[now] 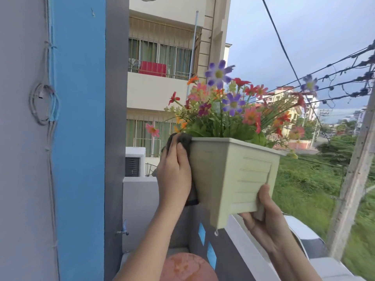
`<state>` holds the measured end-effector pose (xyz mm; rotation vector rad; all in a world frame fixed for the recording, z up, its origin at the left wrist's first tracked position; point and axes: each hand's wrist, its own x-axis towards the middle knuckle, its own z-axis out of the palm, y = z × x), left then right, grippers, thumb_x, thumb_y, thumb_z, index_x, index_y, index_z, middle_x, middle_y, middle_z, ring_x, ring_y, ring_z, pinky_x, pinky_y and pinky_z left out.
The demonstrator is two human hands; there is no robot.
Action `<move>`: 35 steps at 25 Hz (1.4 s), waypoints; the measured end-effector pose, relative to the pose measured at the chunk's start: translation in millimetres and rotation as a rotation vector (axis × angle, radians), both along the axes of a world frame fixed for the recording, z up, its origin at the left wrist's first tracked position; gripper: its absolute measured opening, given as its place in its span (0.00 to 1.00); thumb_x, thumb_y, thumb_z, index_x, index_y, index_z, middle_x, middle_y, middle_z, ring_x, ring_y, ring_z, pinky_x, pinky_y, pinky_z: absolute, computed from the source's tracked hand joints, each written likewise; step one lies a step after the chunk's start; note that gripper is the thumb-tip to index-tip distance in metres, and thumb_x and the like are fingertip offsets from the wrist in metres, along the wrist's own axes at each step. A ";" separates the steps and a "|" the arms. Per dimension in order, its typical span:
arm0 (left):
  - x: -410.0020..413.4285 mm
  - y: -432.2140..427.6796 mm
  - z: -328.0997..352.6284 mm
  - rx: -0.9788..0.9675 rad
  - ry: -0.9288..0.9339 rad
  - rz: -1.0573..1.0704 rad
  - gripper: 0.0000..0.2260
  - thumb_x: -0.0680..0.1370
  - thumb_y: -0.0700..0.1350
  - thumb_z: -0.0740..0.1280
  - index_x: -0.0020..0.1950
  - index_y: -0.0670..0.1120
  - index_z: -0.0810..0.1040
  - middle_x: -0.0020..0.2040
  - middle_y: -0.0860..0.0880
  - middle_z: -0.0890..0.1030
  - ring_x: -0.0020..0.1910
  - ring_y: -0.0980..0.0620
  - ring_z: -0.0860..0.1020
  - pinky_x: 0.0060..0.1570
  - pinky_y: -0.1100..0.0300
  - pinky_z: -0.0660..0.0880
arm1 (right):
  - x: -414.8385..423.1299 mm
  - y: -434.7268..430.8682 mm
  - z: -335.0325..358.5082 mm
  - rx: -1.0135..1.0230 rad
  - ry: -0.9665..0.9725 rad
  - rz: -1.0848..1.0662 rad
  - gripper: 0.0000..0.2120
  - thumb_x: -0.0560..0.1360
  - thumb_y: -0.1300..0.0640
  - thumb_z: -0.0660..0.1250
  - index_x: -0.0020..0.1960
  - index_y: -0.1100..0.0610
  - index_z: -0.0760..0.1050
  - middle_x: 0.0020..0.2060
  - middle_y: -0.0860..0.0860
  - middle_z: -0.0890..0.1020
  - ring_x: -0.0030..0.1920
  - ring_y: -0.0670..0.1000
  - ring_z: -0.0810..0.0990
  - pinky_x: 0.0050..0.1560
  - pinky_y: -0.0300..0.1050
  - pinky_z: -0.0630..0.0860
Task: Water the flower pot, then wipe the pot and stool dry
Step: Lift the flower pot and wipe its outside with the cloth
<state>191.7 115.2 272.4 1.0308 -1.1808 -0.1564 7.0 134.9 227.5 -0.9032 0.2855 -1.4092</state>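
A pale green square flower pot (235, 175) full of colourful flowers (229, 106) is lifted in the air at chest height. My right hand (263, 218) grips its lower right corner from below. My left hand (174, 169) presses a dark grey cloth (183, 138) flat against the pot's left side, near the rim. Far below, at the bottom edge, shows the round reddish top of the stool (186, 266), partly hidden by my left forearm.
A grey balcony wall (140, 199) with a white rail runs behind the pot. A blue and grey pillar (81, 138) with cables stands at the left. A small tap (123, 230) juts from the wall. Beyond lie a building, wires, grass and a parked car.
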 end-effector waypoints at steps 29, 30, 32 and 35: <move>38.7 14.5 -18.2 0.312 0.162 -0.645 0.30 0.67 0.67 0.67 0.59 0.47 0.74 0.51 0.49 0.78 0.49 0.52 0.78 0.52 0.53 0.73 | 8.6 -20.7 -7.6 0.054 -0.141 0.107 0.33 0.40 0.53 0.86 0.44 0.58 0.85 0.39 0.54 0.87 0.32 0.52 0.85 0.21 0.47 0.79; 41.2 15.8 -19.5 0.295 0.135 -0.639 0.26 0.66 0.61 0.71 0.54 0.45 0.74 0.43 0.48 0.77 0.41 0.53 0.77 0.46 0.54 0.73 | 8.9 -25.5 -9.7 0.065 -0.139 0.119 0.33 0.42 0.52 0.87 0.45 0.57 0.85 0.41 0.53 0.87 0.36 0.51 0.86 0.27 0.46 0.81; 43.7 16.2 -25.3 0.261 0.172 -0.589 0.17 0.67 0.52 0.74 0.48 0.45 0.74 0.37 0.49 0.74 0.35 0.54 0.75 0.40 0.55 0.73 | 9.9 -30.5 -6.0 0.096 -0.084 0.139 0.32 0.42 0.50 0.87 0.45 0.56 0.86 0.41 0.51 0.87 0.36 0.49 0.86 0.26 0.40 0.78; 40.3 20.5 -33.5 0.182 0.414 -0.558 0.08 0.71 0.44 0.73 0.43 0.46 0.74 0.32 0.51 0.73 0.30 0.55 0.74 0.31 0.59 0.73 | 15.7 -31.4 12.1 0.180 -0.018 0.170 0.33 0.37 0.52 0.86 0.41 0.58 0.85 0.37 0.52 0.86 0.29 0.52 0.84 0.17 0.39 0.73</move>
